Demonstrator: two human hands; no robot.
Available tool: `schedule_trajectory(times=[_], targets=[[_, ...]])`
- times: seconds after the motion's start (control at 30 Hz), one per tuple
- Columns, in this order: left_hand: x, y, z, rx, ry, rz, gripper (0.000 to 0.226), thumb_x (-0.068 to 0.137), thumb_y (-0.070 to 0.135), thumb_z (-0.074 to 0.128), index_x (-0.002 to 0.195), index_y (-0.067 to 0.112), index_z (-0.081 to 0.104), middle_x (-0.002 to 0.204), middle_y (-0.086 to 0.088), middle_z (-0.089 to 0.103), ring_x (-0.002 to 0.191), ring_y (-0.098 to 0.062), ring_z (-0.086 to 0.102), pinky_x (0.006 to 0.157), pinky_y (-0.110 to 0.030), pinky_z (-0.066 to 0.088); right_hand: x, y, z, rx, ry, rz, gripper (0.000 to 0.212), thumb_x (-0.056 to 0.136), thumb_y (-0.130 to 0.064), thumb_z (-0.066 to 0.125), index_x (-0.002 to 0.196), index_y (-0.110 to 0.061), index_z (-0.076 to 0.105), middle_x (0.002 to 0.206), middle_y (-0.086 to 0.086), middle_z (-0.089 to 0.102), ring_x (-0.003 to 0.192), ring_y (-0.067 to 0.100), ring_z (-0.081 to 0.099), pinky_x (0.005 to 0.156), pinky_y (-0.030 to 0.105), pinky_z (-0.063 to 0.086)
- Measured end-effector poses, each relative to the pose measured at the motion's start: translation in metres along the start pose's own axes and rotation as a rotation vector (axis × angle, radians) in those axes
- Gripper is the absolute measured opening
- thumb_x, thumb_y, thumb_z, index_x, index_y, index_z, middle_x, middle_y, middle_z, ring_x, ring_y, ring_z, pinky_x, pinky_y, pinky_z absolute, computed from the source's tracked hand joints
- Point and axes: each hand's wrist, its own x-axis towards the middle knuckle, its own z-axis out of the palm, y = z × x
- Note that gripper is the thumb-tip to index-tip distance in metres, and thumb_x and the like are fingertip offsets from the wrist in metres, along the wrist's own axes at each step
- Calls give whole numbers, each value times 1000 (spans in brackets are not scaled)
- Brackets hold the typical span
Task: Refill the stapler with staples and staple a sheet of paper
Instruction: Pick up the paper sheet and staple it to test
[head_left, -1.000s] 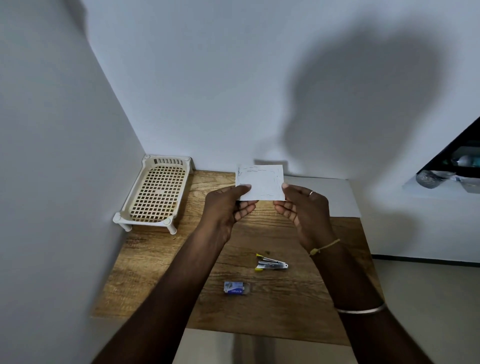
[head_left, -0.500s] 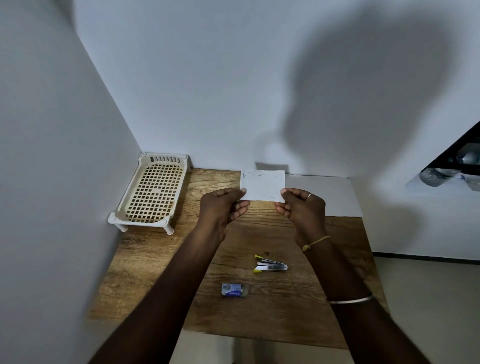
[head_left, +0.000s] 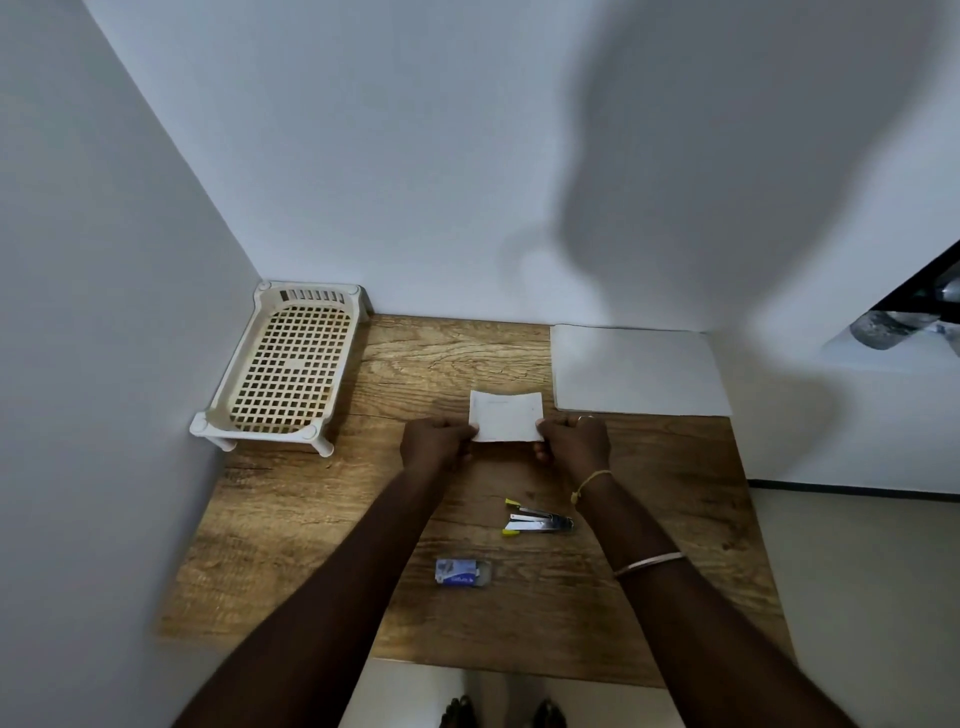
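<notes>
A small white folded sheet of paper (head_left: 505, 417) is held low over the wooden table (head_left: 395, 499). My left hand (head_left: 436, 439) pinches its left edge and my right hand (head_left: 574, 441) pinches its right edge. Closer to me, a small metal stapler (head_left: 537, 521) with yellow tips lies hinged open on the table, between my forearms. A small blue staple box (head_left: 462, 572) lies nearer still, to the left of the stapler. Neither hand touches the stapler or the box.
A cream plastic lattice tray (head_left: 288, 366) on short legs stands at the back left corner against the walls. A larger white sheet (head_left: 639, 371) lies at the back right of the table. The table's near edge is just in front of my feet.
Both hands have lowered the paper from chest height down towards the table and slightly away from me. The stapler and staple box have not moved.
</notes>
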Motion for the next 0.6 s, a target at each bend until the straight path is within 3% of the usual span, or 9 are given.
schedule_trajectory(times=[0.13, 0.23, 0.33, 0.4, 0.53, 0.6], targets=[[3, -20, -3, 177, 42, 84, 15, 73, 16, 89, 65, 15, 76, 60, -5, 74, 58, -22, 71, 70, -46, 63, 0, 14, 2, -77, 15, 25, 13, 84, -10, 75, 72, -6, 71, 70, 16, 75, 47, 19, 66, 61, 35, 60], [3, -26, -3, 283, 56, 157, 19, 75, 21, 88, 63, 23, 73, 62, 1, 74, 63, -17, 74, 73, -42, 64, -1, 23, 5, -109, 44, 14, 9, 83, -8, 73, 81, 1, 73, 74, 16, 76, 52, 23, 71, 61, 40, 62], [3, -30, -3, 407, 53, 267, 8, 78, 23, 85, 76, 20, 78, 76, 1, 77, 73, -14, 73, 77, -35, 61, -2, 28, 8, -192, 63, -28, 11, 83, -9, 70, 81, 2, 72, 71, 15, 76, 53, 24, 73, 62, 40, 63], [4, -32, -2, 496, 64, 330, 12, 79, 24, 84, 89, 17, 80, 86, 1, 78, 81, -12, 72, 79, -28, 55, 0, 30, 9, -252, 53, -56, 10, 80, -10, 69, 79, 0, 72, 64, 12, 74, 51, 21, 72, 65, 41, 64], [4, -33, -1, 615, 92, 425, 13, 79, 24, 82, 86, 15, 74, 86, 0, 74, 80, -13, 68, 72, -26, 47, 0, 28, 6, -406, 41, -123, 10, 76, -14, 71, 77, -4, 70, 81, 14, 74, 79, 30, 72, 81, 39, 59], [2, -35, -2, 652, 98, 472, 15, 80, 28, 81, 85, 18, 70, 86, 1, 72, 77, -11, 63, 68, -26, 44, -2, 26, 2, -477, 56, -161, 10, 78, -16, 72, 79, -6, 70, 88, 11, 72, 88, 28, 69, 82, 33, 54]])
